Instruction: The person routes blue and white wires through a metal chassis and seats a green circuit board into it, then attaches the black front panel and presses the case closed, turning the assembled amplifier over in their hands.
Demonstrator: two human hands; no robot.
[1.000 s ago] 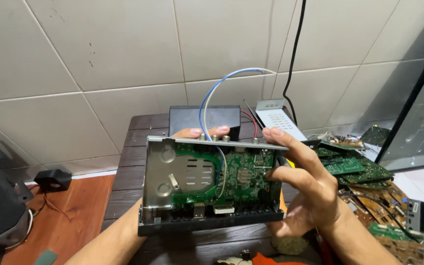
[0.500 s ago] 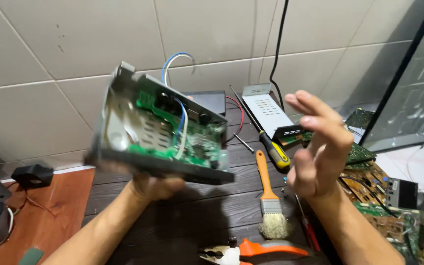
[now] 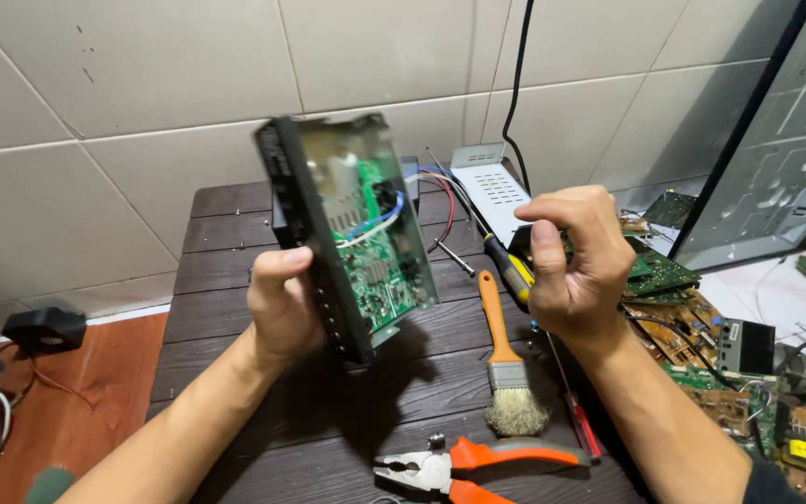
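Left hand (image 3: 282, 313) clamps the lower edge of an opened set-top box chassis (image 3: 352, 233), held upright and tilted over the dark slatted wooden table (image 3: 216, 271). Right hand (image 3: 576, 266) is curled nearly into a fist beside it; I cannot tell if it pinches anything. Best handled by the metal frame, fingers off the green circuit board (image 3: 380, 266) and loose blue and white wires. Chassis is thin sheet metal, black front panel. Below: orange-handled brush (image 3: 506, 364), bristles frayed; orange-grip pliers (image 3: 478, 462); yellow-black screwdriver (image 3: 501, 266); bare boards (image 3: 701, 327) at right
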